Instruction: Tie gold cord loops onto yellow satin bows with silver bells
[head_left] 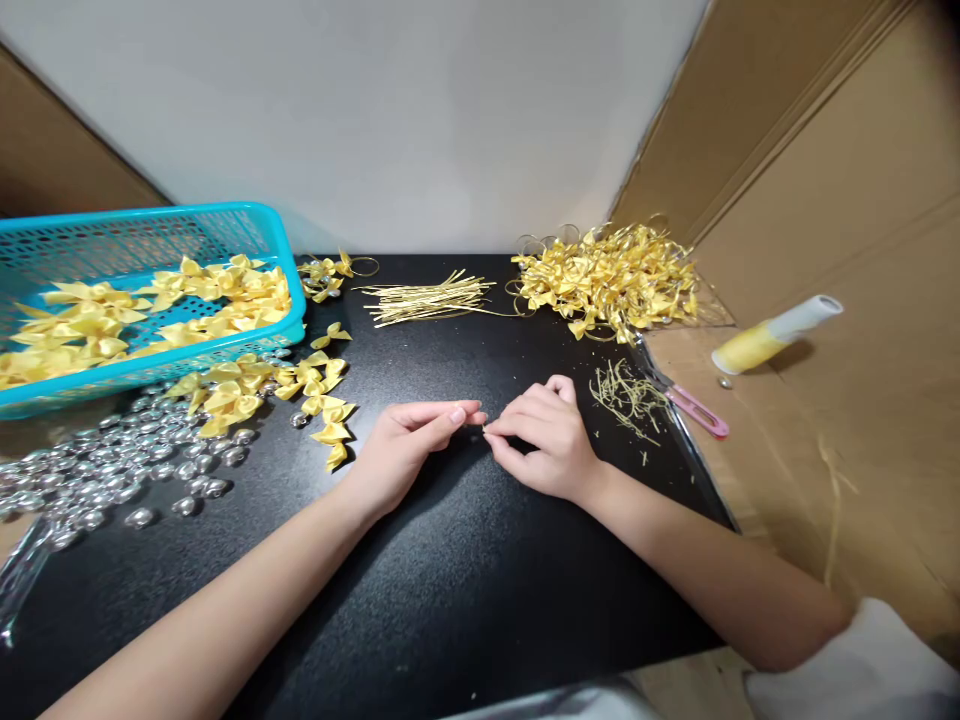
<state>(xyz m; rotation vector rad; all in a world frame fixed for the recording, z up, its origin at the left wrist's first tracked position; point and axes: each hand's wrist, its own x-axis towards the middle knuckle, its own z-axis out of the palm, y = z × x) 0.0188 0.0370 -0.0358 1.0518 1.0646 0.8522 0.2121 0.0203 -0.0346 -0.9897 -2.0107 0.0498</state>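
Above one black tabletop [480, 590]: left hand [401, 445], right hand [546, 440], fingertips close.
Both grips pinched narrow; contents cannot be told. Nearby: one gold-cord bundle [435, 299], one turquoise basket [283, 255].

Your black table [465, 590] carries silver beads [161, 452] by its left edge, gold strips [431, 300] near the far edge, heaped bows [611, 282] at the far right corner.

Yellow bows [229, 405], turquoise basket [150, 362], black table [480, 570]
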